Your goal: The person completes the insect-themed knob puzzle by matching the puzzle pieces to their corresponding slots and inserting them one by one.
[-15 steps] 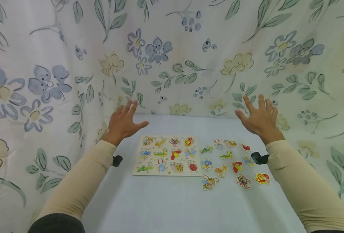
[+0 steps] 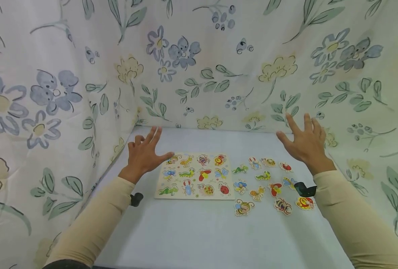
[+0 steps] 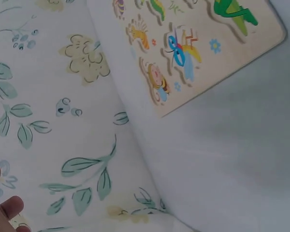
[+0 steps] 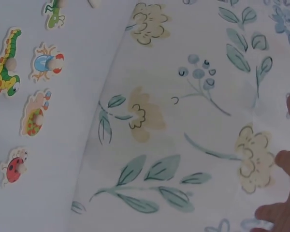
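In the head view, my left hand [image 2: 144,155] hovers over the far left corner of a wooden insect puzzle board [image 2: 199,194], thumb held out and the other fingers partly bent. It holds nothing. My right hand [image 2: 306,144] is raised with spread fingers beyond the loose puzzle pieces, also holding nothing. Those pieces lie to the right of the board, among them a bee piece [image 2: 243,207], a spider piece [image 2: 282,206] and a ladybug piece [image 2: 286,166]. Small round knobs show on the caterpillar piece [image 4: 8,63] and the snail piece [image 4: 35,118] in the right wrist view.
A white table surface [image 2: 185,235] carries the board and pieces. Floral cloth [image 2: 199,82] hangs behind and along both sides, meeting the table at its far edge. A dark wrist-camera mount sits on each forearm.
Both hands have come down a little, the right one also shifting slightly right. My left fingers are more bent than before. The view has shifted slightly; the board and pieces lie as they were.
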Demonstrator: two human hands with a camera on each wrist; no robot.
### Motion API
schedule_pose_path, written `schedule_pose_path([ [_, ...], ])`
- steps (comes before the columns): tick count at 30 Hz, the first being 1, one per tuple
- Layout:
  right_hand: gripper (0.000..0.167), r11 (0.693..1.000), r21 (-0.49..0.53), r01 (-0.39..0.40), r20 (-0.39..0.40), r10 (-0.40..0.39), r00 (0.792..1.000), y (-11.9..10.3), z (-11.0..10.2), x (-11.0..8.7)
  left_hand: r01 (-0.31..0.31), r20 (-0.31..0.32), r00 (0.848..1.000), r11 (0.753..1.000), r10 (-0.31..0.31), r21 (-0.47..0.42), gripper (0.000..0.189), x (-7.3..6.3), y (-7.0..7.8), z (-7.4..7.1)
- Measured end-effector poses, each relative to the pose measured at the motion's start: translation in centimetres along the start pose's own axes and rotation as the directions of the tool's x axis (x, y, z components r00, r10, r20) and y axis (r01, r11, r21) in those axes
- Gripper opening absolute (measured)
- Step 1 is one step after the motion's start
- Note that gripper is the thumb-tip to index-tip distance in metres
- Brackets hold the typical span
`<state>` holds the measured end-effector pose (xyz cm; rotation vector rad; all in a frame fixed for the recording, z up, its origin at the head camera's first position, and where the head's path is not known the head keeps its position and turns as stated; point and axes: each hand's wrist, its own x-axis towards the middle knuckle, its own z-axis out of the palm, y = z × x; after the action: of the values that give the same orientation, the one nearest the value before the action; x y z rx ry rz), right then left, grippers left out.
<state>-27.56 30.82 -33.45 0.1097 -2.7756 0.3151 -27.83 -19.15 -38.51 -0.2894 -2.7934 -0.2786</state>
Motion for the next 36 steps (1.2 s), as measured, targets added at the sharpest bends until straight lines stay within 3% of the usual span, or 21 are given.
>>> schedule_pose_path([
  [9, 0.077, 1.000, 0.025, -0.013, 0.009, 0.013, 1.000, 0.6, 0.9, -1.6, -0.011, 0.027, 1.000, 0.994, 0.014, -0.112, 0.102, -2.6, -0.1, 3.0],
  [17, 0.076, 0.999, 0.044, -0.017, 0.021, 0.016, 1.000, 0.8, 1.3, -2.3, 0.002, 0.082, 0.996, 0.977, 0.016, -0.211, 0.101, -4.2, -0.4, 5.6],
  [36, 0.077, 0.998, 0.050, -0.039, 0.057, 0.036, 0.998, 1.2, 2.6, -3.4, 0.070, 0.266, 0.964, 0.970, -0.006, -0.231, 0.099, -7.2, -1.5, 9.5],
])
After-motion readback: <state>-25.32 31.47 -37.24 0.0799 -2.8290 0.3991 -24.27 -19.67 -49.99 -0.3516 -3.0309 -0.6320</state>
